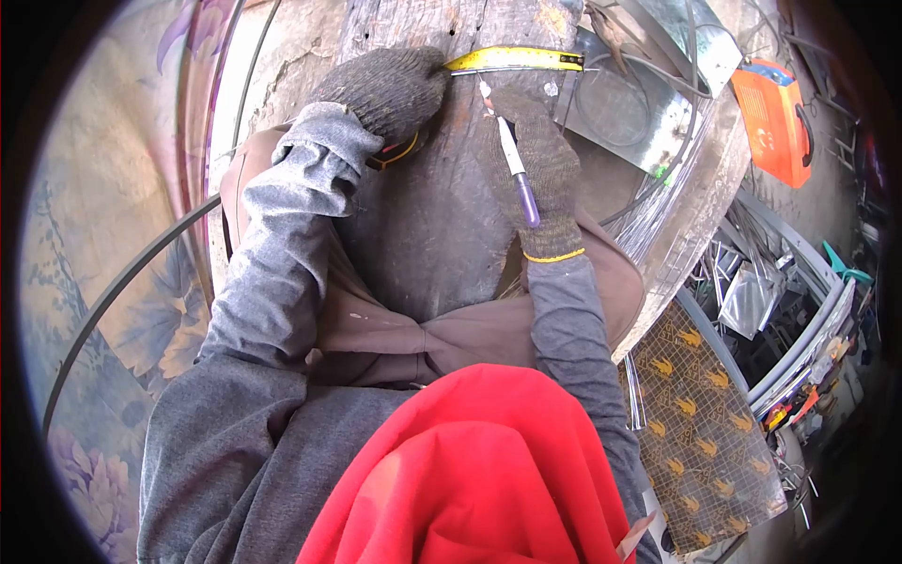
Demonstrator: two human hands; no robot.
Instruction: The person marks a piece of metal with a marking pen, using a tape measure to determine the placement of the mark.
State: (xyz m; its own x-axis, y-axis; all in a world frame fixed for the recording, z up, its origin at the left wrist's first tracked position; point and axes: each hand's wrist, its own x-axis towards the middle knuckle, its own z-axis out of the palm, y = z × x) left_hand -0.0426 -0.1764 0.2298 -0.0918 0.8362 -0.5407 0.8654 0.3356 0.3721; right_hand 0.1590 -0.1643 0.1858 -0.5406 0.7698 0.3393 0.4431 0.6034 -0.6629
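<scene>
Both hands wear dark knit gloves & rest on a big dark wood plank [423, 216]. Left hand [390, 89] is curled shut near the plank's far end, pressing down the yellow tape measure [515, 59], which lies flat across the plank. Right hand [534, 164] sits just right of it, fingers closed round a white & purple pen [517, 174], tip touching the plank just below the tape. Orange box [772, 122] lies well apart, right of the plank. Shiny metal sheet [620, 108] sits at the plank's right edge.
</scene>
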